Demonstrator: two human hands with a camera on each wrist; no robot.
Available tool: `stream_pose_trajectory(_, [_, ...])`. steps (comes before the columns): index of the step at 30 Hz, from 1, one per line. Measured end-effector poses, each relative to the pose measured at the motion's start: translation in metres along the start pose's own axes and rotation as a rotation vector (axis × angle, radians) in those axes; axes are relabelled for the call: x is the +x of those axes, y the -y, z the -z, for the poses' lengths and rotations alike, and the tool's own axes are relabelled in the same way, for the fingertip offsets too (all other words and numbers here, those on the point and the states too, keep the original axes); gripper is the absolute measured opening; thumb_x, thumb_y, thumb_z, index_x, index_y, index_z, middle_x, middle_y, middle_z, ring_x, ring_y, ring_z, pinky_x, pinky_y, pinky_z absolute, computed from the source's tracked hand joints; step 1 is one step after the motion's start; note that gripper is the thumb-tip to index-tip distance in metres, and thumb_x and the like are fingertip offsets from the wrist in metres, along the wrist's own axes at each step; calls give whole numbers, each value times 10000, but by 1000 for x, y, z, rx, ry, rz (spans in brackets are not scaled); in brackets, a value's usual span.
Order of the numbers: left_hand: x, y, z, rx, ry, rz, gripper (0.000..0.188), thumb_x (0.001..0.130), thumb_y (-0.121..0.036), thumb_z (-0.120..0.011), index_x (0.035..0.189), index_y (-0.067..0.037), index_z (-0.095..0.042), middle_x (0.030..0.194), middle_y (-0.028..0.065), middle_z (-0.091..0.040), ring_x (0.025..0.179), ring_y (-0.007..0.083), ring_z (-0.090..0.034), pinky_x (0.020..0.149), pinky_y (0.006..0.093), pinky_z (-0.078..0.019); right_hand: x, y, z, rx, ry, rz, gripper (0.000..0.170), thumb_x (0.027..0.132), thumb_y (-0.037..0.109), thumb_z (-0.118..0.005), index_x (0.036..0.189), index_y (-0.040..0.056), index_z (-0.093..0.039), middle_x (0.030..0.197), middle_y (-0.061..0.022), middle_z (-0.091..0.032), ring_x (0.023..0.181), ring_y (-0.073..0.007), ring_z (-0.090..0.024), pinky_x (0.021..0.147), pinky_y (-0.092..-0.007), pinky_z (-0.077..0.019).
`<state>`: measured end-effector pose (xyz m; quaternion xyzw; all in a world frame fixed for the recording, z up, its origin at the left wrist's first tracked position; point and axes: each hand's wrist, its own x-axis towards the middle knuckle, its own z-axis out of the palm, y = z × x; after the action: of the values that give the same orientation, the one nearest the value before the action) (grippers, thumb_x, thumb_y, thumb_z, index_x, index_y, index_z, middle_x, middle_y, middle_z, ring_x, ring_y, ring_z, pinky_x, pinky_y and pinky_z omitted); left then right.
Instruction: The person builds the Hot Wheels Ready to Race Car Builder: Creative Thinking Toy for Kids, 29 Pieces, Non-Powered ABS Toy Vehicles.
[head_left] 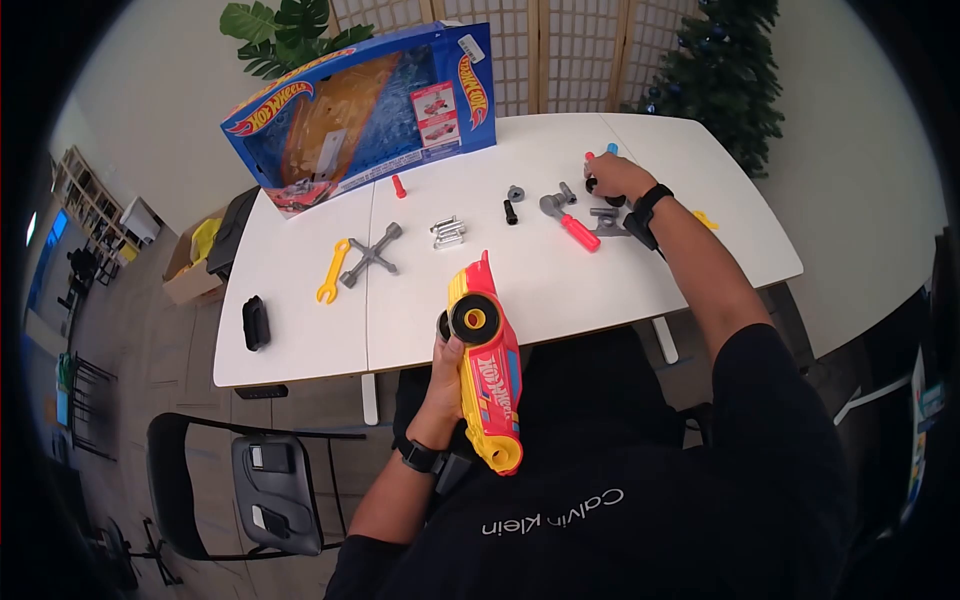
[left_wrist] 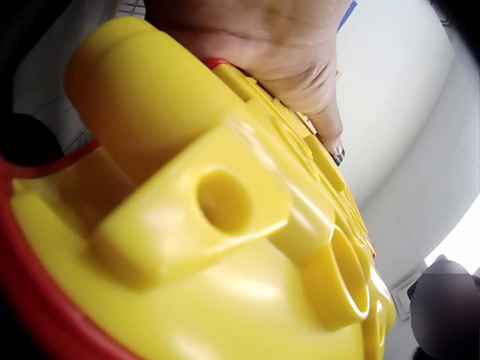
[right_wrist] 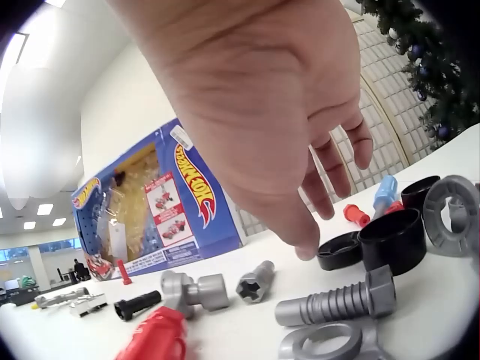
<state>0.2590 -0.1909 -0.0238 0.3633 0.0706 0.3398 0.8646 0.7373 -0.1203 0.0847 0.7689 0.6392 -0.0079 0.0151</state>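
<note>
A red-and-yellow toy car of molded plastic [head_left: 492,375] is gripped in the left hand [head_left: 440,385] at the near edge of the white tabletop [head_left: 300,335], its thumb set beside a chunky black wheel [head_left: 475,319]. The right hand [head_left: 622,178] is held open and empty over loose parts, its thumb near a low black plastic ring [right_wrist: 339,252]; whether the ring is touched cannot be told. The hollow-looking shell is judged light and stiff, its glossy sides a little slippery, best grasped around the middle of the body, with thin edge pieces spared. Holes and tubular sockets in the yellow plastic [left_wrist: 255,289] are revealed by the left wrist view alone; a gray ribbed bolt [right_wrist: 334,305] is detailed by the right wrist view, while the car's printed side is shown only from the head.
</note>
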Motion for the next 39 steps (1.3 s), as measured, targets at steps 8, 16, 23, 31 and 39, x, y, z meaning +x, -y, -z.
stream_pose_trajectory(8, [-3, -12, -10, -6, -44, 3, 706, 988, -636, -673, 1418, -87, -563, 1260, 79, -719, 1099, 196, -747, 947, 372, -648, -49, 93, 74, 368, -308, 191, 411, 775, 106, -906, 1131, 15, -722, 1057, -142, -762, 983, -271, -740, 885, -387, -584])
stream_pose_trajectory(16, [1, -15, -22, -100, -77, 21, 621, 991, -491, -727, 1404, -65, -543, 1209, 110, -715, 1030, 210, -761, 885, 371, -663, -185, 252, 85, 535, -388, 839, 517, 792, 260, -917, 1239, 72, -736, 1101, -104, -722, 1052, -294, -687, 924, -383, -565])
stream_pose_trajectory(23, [4, -20, -25, 40, -96, -147, 613, 992, -399, -779, 1428, -54, -520, 1228, 98, -697, 1052, 206, -750, 914, 381, -656, -213, 270, 61, 629, -486, 540, 511, 841, 283, -858, 1283, 58, -731, 1101, -119, -707, 1106, -319, -648, 984, -413, -540])
stream_pose_trajectory(31, [-1, -28, -20, -57, -76, -43, 540, 1006, -302, -767, 1414, -53, -515, 1206, 123, -714, 991, 211, -769, 844, 372, -670, -207, 266, 22, 340, -581, 681, 621, 1012, 377, -642, 1595, 199, -521, 1673, -60, -462, 1448, -334, -511, 1234, -471, -390])
stream_pose_trajectory(39, [-12, -20, -47, -224, -102, 418, 662, 1014, -518, -703, 1432, -44, -505, 1143, 124, -735, 928, 212, -784, 800, 343, -681, -192, 198, 37, 146, -283, 1054, 757, 1020, 689, -412, 1632, 245, -456, 1709, -84, -392, 1583, -319, -357, 1316, -565, -218])
